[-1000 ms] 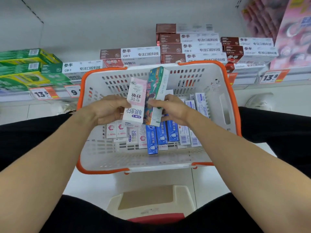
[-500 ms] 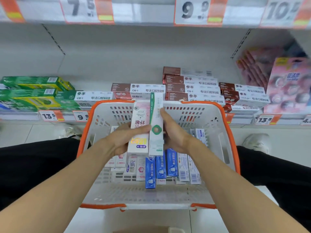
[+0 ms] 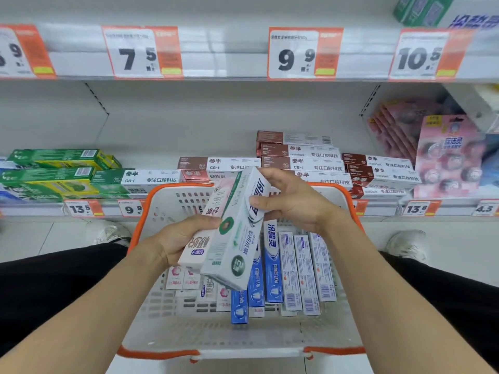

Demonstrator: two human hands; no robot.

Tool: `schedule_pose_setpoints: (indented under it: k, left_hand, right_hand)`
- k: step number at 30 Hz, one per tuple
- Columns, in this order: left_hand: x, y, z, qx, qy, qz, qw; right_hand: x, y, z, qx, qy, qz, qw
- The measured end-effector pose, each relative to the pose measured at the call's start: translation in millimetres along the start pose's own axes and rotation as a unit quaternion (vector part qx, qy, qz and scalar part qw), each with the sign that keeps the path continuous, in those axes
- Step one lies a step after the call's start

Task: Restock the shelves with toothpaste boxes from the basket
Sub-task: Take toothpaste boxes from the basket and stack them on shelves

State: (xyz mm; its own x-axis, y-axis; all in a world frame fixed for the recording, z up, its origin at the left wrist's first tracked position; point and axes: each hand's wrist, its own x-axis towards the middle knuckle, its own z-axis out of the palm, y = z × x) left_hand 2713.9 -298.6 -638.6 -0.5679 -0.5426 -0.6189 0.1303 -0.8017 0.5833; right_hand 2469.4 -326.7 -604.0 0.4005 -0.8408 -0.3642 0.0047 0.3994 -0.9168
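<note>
Above the white basket with an orange rim (image 3: 140, 222), both hands hold two toothpaste boxes pressed together. My left hand (image 3: 178, 236) grips the pink-and-white box (image 3: 201, 242) from the left, its thumb reaching the green-and-white box (image 3: 237, 238). My right hand (image 3: 291, 201) pinches the upper end of the green-and-white box, thumb on its face. Several blue and white toothpaste boxes (image 3: 272, 265) lie in the basket below. The lower shelf (image 3: 162, 209) behind the basket carries green boxes (image 3: 54, 171) and brown-and-white boxes (image 3: 299, 160).
Price tags line the upper shelf edge (image 3: 229, 63) and the lower one. Pink packs (image 3: 445, 157) fill the shelf's right end. My black-trousered legs flank the basket, with white shoes (image 3: 405, 244) on the tiled floor.
My view has tilted upward, revealing the upper shelf edge. The two boxes have risen and tilted to the right, and my right hand has shifted up to the green-and-white box's top.
</note>
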Motion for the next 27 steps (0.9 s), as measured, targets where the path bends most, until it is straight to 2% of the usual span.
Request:
schedule_pose_setpoints:
  k: [4,7,11,14,19,21,25,27]
  left_hand:
    - [-3.0,1.5,4.4,0.034,0.021,0.023,0.999]
    - [-5.1,5.9,12.6,0.059,0.036,0.047,0.996]
    - [-1.6,5.1,29.0,0.092,0.048,0.093,0.99]
    - [3.4,1.3,43.5,0.068,0.076,0.156,0.982]
    - [3.2,8.2,58.4,0.017,0.162,0.223,0.961]
    - [1.4,16.8,68.7,0.001,0.169,0.243,0.955]
    - [-4.5,39.1,98.7,-0.027,0.181,0.281,0.942]
    - [-9.6,51.0,113.8,-0.038,0.182,0.288,0.939]
  right_hand:
    - [-4.0,-5.2,-6.9,0.015,0.057,0.013,0.998]
    - [-4.5,-9.4,-14.8,-0.031,0.109,-0.015,0.993]
    - [-7.4,-16.7,-12.7,-0.1,0.106,-0.022,0.989]
    - [-5.9,-17.6,-5.3,-0.155,0.097,-0.008,0.983]
    - [-7.4,-22.2,8.4,-0.094,0.164,-0.037,0.981]
    - [-12.2,-29.3,9.1,-0.082,0.156,-0.055,0.983]
    - [-41.2,-52.8,-19.1,-0.16,0.052,-0.04,0.985]
    - [-58.5,-64.8,-38.3,-0.158,0.032,-0.035,0.986]
